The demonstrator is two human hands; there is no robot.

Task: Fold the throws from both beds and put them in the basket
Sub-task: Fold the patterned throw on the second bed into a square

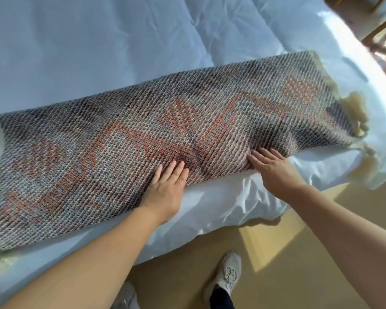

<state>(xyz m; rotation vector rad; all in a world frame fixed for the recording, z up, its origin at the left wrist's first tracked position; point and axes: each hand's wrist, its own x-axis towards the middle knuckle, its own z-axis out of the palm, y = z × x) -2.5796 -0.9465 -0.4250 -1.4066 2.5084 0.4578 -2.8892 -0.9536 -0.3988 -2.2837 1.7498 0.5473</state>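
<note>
Left hand (165, 188): flat and open on the throw (143, 139), gripping nothing, to press the near edge smooth.
Right hand (274, 170): the same (fingers spread).
Throw: long strip across the bed (98, 41), laid flat so the next fold comes straight.
Basket: not visible.

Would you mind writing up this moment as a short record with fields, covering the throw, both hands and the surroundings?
throw: woven, grey with orange pattern, lying as a long strip on the bed, cream fringe at its right end
bed: white bedding, creased at the near edge
left hand: flat, palm down on the throw's near edge
right hand: flat, fingers spread on the throw
basket: not in view
floor: tan, one pale shoe visible
</note>
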